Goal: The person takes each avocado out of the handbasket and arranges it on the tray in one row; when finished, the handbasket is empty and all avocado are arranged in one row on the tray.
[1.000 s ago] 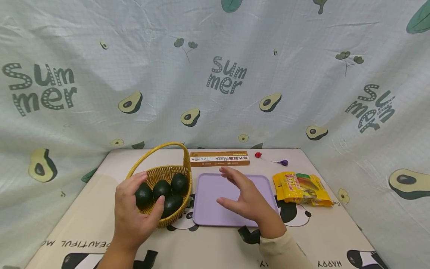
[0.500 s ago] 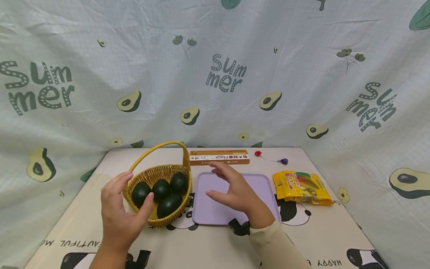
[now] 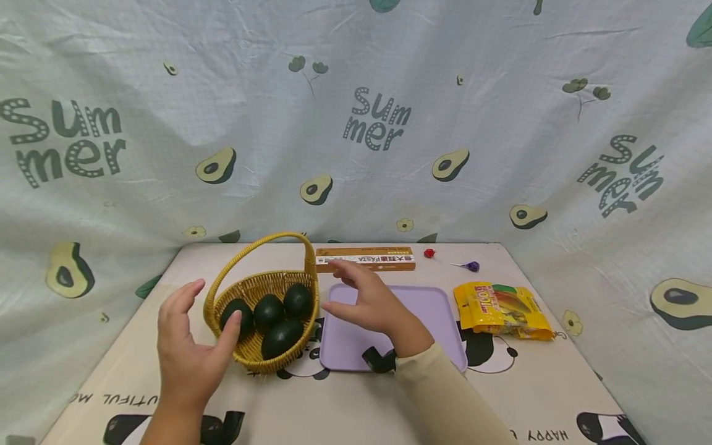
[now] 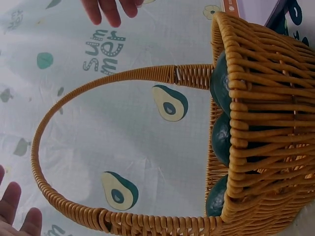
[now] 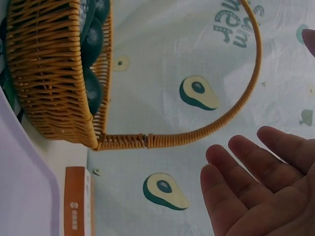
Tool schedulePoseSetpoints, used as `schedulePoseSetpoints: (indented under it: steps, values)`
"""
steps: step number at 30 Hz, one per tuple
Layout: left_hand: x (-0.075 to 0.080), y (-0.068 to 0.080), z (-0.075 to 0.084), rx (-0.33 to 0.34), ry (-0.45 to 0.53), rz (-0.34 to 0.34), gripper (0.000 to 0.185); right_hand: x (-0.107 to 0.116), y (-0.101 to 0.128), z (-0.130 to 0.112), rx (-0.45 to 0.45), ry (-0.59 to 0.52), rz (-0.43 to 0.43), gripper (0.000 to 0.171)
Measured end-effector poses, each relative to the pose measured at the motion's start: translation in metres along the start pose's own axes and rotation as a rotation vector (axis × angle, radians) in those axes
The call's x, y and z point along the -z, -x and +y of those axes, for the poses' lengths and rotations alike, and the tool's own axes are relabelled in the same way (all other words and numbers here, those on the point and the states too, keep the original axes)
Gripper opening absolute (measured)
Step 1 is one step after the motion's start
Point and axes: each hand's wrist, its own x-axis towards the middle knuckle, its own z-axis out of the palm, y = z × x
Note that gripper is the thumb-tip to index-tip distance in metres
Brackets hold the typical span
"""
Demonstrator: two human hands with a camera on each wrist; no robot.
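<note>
A yellow wicker basket with a tall arched handle stands left of centre in the head view. Several dark green avocados lie in it. My left hand is at the basket's near left side, fingers spread and thumb apart. In the left wrist view its fingertips show at lower left, apart from the handle. My right hand hovers over the tray, between basket and tray middle, with fingers extended toward the basket. The right wrist view shows that right hand holding nothing, beside the handle.
Right of the basket lies a lilac tray. Behind it is a brown pasta box. A red lollipop and a purple lollipop lie at the back right, with a yellow snack bag in front. A printed curtain hangs behind.
Both hands have moved to the left: the left hand from in front of the avocados to the basket's left side, the right hand across the tray toward the basket. The basket stays put.
</note>
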Motion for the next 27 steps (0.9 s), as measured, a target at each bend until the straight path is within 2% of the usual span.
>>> schedulePoseSetpoints:
  steps: [6, 16, 27]
  values:
    - [0.004, 0.001, -0.004, 0.1, 0.019, -0.022, 0.074, -0.009, -0.015, 0.004, -0.039, -0.016, -0.053, 0.072]
    - [0.007, 0.004, -0.014, 0.23, -0.023, -0.074, 0.067, -0.022, -0.039, 0.013, -0.128, -0.039, -0.147, 0.072]
    - [0.007, 0.011, -0.03, 0.288, -0.01, -0.096, 0.059, -0.033, -0.06, 0.018, -0.223, -0.032, -0.203, 0.074]
